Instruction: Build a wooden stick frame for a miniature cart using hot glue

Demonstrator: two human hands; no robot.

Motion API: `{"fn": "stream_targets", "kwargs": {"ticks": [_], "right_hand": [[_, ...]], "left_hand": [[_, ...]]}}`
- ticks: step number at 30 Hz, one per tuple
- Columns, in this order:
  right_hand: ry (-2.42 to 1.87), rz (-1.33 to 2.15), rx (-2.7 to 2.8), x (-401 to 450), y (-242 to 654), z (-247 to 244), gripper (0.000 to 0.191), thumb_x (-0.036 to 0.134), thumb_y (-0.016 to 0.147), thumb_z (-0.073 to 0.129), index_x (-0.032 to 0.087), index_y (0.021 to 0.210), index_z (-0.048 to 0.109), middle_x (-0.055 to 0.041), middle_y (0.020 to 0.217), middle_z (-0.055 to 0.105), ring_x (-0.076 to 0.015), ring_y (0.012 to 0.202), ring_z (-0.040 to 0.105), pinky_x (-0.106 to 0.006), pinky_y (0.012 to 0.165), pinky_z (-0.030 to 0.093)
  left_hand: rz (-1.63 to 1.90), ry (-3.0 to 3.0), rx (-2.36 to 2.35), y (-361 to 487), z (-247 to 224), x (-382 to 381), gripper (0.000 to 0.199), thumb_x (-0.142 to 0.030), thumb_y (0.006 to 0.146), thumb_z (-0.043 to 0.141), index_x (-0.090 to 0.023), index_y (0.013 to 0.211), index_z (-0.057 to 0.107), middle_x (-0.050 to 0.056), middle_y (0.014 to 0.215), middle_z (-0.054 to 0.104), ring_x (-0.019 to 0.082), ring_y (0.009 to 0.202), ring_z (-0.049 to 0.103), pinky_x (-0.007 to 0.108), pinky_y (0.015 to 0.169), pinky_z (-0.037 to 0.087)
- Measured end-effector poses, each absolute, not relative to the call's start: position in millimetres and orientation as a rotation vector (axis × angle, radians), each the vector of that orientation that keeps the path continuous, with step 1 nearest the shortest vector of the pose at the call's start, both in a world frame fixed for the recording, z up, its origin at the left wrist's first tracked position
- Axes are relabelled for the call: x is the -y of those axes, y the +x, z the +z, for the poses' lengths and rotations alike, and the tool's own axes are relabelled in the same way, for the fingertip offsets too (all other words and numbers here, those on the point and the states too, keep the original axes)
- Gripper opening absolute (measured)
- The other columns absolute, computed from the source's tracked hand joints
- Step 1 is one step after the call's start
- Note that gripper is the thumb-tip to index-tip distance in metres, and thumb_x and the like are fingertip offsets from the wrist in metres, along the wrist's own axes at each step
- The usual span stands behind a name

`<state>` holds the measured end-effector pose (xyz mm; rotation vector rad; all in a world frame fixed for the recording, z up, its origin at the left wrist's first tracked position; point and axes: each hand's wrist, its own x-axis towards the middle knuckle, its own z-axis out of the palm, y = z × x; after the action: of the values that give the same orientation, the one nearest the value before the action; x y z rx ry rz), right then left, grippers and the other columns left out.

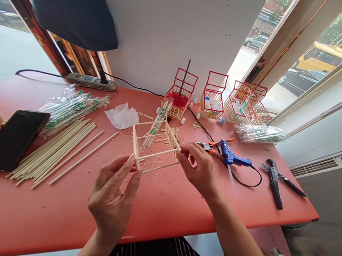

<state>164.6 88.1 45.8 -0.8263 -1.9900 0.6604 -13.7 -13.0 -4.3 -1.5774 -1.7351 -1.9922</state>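
Note:
Between my two hands I hold up a small box-shaped frame (158, 155) of pale wooden sticks, tilted above the table. My left hand (116, 193) pinches its near left corner between thumb and fingers. At the right side, my right hand (199, 167) grips the near right corner with the fingertips. Under and behind the frame lie small stick offcuts, crumbs and a few wrapped chopsticks (157, 123) with green print. Loose bare sticks (55, 152) are spread in a pile to the left of my left hand.
A black phone (9, 140), wrapped chopstick packs (74, 107) and a power strip (91, 82) lie left. Red-trimmed stick baskets (213, 100) stand at the back. To the right are a blue glue gun (232, 155) with its cord and black-handled pliers (274, 184).

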Motion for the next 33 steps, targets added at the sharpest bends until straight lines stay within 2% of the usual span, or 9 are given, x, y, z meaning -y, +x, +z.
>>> {"fn": "stream_targets", "kwargs": {"ticks": [6,15,19,24,33], "right_hand": [[-0.845,0.581,1.95,-84,162,42,0.013,0.028,0.1,0.058,0.02,0.101,0.069,-0.0013,0.083,0.062,-0.0129,0.072,0.058,-0.025,0.067,0.045],[-0.952,0.544,1.874,-81,157,38,0.014,0.03,0.098,0.06,0.021,0.097,0.07,-0.0026,0.083,0.067,-0.0132,0.068,0.054,-0.026,0.065,0.044],[-0.989,0.638,1.79,-79,155,35,0.017,0.031,0.097,0.062,0.022,0.106,0.072,-0.0023,0.085,0.069,-0.0134,0.07,0.057,-0.025,0.066,0.047],[-0.923,0.668,1.772,-78,154,33,0.028,0.027,0.098,0.061,0.024,0.124,0.071,-0.003,0.094,0.068,-0.0139,0.08,0.06,-0.025,0.075,0.051],[-0.869,0.661,1.806,-79,153,33,0.03,0.024,0.098,0.061,0.026,0.125,0.074,-0.0041,0.093,0.068,-0.0153,0.083,0.06,-0.026,0.079,0.051]], "left_hand": [[-1.973,-1.557,1.752,-14,-5,14,0.056,-0.006,0.085,0.074,-0.036,0.132,0.065,0.003,0.119,0.069,0.012,0.089,0.07,0.031,0.083,0.06],[-1.964,-1.588,1.726,-15,-10,15,0.054,-0.009,0.086,0.075,-0.034,0.133,0.065,0.004,0.123,0.069,0.013,0.09,0.071,0.034,0.086,0.061],[-1.98,-1.588,1.723,-15,-12,15,0.057,-0.008,0.085,0.075,-0.036,0.133,0.064,0.003,0.124,0.068,0.013,0.091,0.071,0.035,0.087,0.061],[-1.989,-1.592,1.721,-15,-12,15,0.062,-0.006,0.084,0.075,-0.039,0.135,0.063,0.003,0.124,0.067,0.013,0.092,0.071,0.035,0.088,0.061],[-1.982,-1.594,1.723,-16,-11,15,0.06,-0.007,0.085,0.075,-0.037,0.135,0.063,0.003,0.125,0.067,0.013,0.091,0.071,0.034,0.087,0.061]]}}
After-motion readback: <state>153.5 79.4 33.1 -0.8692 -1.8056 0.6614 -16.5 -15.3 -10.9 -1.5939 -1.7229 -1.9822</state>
